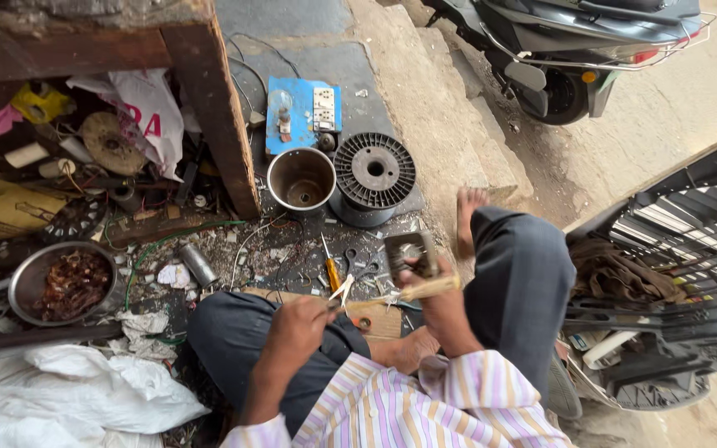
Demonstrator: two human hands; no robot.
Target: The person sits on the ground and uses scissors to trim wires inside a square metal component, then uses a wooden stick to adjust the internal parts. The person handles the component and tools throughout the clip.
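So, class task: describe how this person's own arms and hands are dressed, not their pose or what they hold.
Both hands, the left hand and the right hand, are bare, with no gloves. No rings or watch can be made out. The forearms are uncovered; a shirt with pink, white and yellow stripes has its sleeves pushed up near the elbows.

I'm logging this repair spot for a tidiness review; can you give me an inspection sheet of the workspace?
Surface: dark ground strewn with scraps.
Job's things: small rectangular frame and wooden-handled tool in right hand; left hand grips a small tool.
Clutter: metal cup, black spool, bowl of copper wire, orange screwdriver.
Grippers: both hands closed.
Cables: green wire.
Surroundings: scooter, fan guard.
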